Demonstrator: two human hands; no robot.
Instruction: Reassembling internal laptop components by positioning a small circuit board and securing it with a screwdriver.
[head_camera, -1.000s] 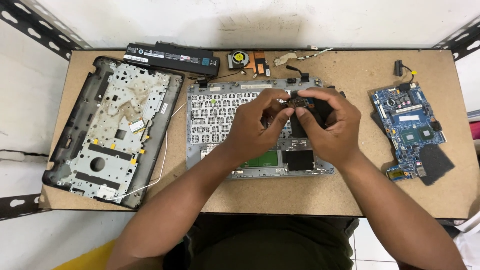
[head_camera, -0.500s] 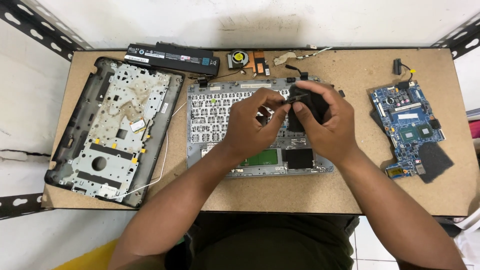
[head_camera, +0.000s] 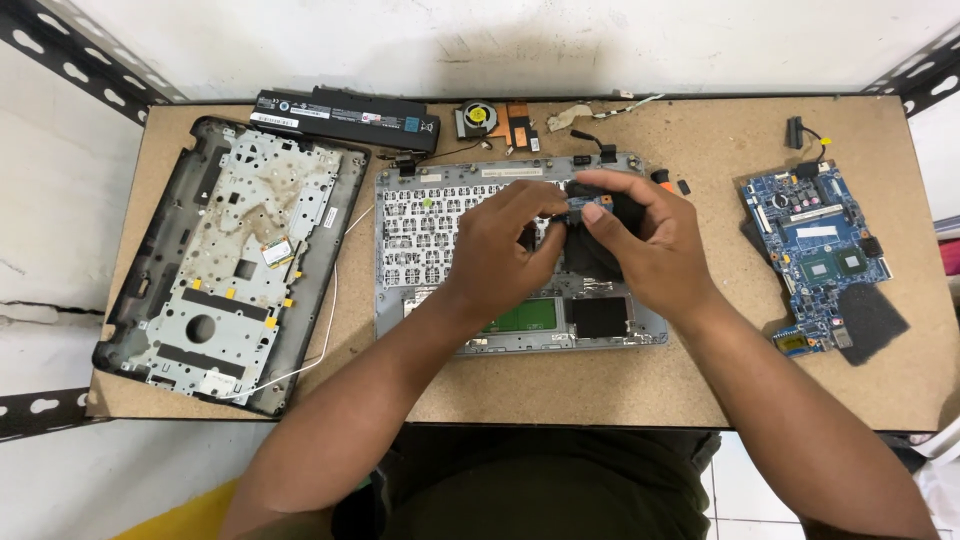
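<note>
Laptop palmrest shell lies upside down at the table's middle, keyboard back showing, a green board and a black patch set into its lower part. I note a small blue circuit board held above the shell's upper right, with a black sheet hanging under it.

Left hand comes in from below left, wrist low, fingers curled and pinched together on the near edge of the small board. Right hand arches over from the right, thumb and forefinger clamped on the same board, remaining fingers wrapped around the black sheet. Both hands meet over the shell, knuckles almost touching.

To the left, the laptop base cover sits open side up, metal plate inside, a small card near its centre and a white wire trailing from it. Battery pack lies along the far edge, cooling fan just beside it. Blue motherboard rests well apart on the right of the table.
</note>
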